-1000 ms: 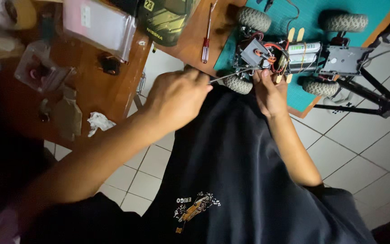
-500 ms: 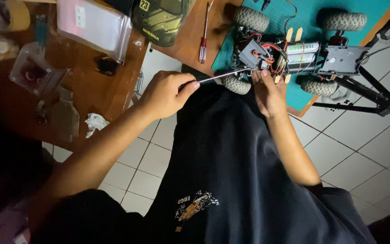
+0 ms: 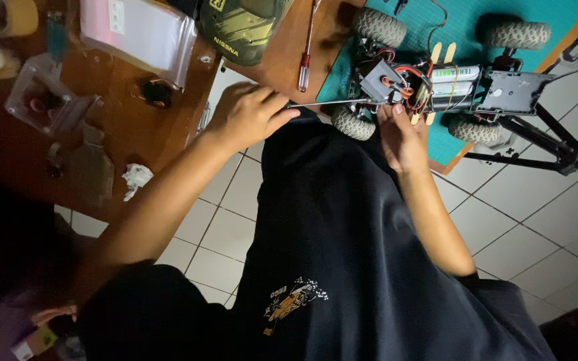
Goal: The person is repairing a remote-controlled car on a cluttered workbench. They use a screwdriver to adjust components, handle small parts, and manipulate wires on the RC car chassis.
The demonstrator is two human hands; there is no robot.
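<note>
Two hands at work on toy truck chassis (image 3: 436, 87) resting on green mat (image 3: 556, 20) at desk edge. Left hand (image 3: 249, 117) clenched around screwdriver (image 3: 326, 103), shaft running sideways from fist, tip at grey box (image 3: 379, 80) on chassis front. Right hand (image 3: 403, 137) just below chassis, fingertips pinching part beside tip. Body shell off, wires and batteries bare: seemingly mid-job, fastener not finished. Second screwdriver (image 3: 308, 47) lies above left hand.

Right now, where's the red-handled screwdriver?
In the head view the red-handled screwdriver lies on the wooden table, top centre, just left of the green mat, above the left hand.
</note>
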